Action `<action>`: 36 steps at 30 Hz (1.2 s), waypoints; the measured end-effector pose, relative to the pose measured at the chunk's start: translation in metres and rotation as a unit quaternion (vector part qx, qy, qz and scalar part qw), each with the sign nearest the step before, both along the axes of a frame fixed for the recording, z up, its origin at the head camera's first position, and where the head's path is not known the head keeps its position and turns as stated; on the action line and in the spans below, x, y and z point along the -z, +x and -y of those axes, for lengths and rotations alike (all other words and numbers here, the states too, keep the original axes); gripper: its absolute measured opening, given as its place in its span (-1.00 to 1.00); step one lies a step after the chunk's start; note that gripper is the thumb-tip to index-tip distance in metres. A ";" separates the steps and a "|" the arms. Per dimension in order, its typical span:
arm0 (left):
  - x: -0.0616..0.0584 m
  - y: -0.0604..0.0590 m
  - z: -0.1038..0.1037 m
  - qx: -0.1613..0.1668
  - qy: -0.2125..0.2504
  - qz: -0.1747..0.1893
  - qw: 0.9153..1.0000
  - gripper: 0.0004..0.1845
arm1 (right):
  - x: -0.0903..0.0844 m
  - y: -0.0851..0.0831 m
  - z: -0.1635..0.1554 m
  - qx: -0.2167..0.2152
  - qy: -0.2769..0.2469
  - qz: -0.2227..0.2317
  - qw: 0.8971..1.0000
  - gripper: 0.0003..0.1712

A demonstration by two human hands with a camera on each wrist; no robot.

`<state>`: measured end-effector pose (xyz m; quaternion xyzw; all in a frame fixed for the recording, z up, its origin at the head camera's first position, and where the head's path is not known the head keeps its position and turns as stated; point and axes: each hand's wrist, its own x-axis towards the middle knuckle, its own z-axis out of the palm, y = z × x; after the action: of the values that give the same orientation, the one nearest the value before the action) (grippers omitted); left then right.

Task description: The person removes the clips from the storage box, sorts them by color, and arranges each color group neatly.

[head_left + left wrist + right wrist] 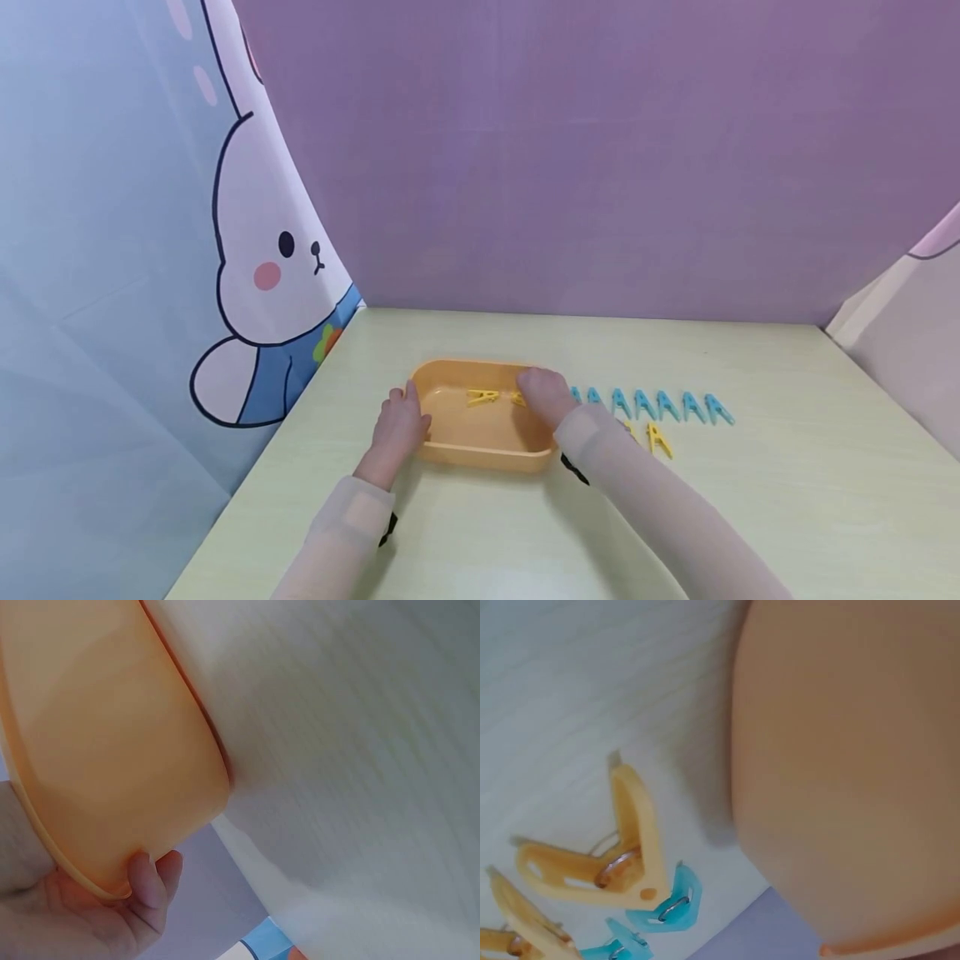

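Note:
A shallow orange plastic basin [480,457] sits on the table with two yellow clothespins inside, one [482,397] in plain sight and another [518,399] partly covered by my right hand. My left hand [400,425] grips the basin's left end; in the left wrist view its fingertips [150,881] curl against the outer wall under the rim. At the opposite end, my right hand [546,396] grips the right rim, with most of its fingers hidden. Just right of the basin lie yellow clothespins [604,870], beside that hand's forearm.
A row of several light blue clothespins [666,405] stretches rightward from behind the right hand. Closer to me, another yellow clothespin [658,439] lies on the pale table [787,500]. A purple backdrop [585,167] rises behind, and a rabbit-printed cloth [262,217] hangs at left.

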<state>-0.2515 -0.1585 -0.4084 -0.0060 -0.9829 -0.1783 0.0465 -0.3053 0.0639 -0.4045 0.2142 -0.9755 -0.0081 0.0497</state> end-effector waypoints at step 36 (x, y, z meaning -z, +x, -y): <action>-0.003 0.002 0.000 0.006 0.009 -0.010 1.000 -0.31 | -0.056 0.025 -0.048 0.067 -0.263 0.091 0.958 -0.84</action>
<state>-0.2492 -0.1585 -0.4054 -0.0135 -0.9807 -0.1870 0.0549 -0.2806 0.1118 -0.3485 0.1276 -0.9558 0.2646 0.0149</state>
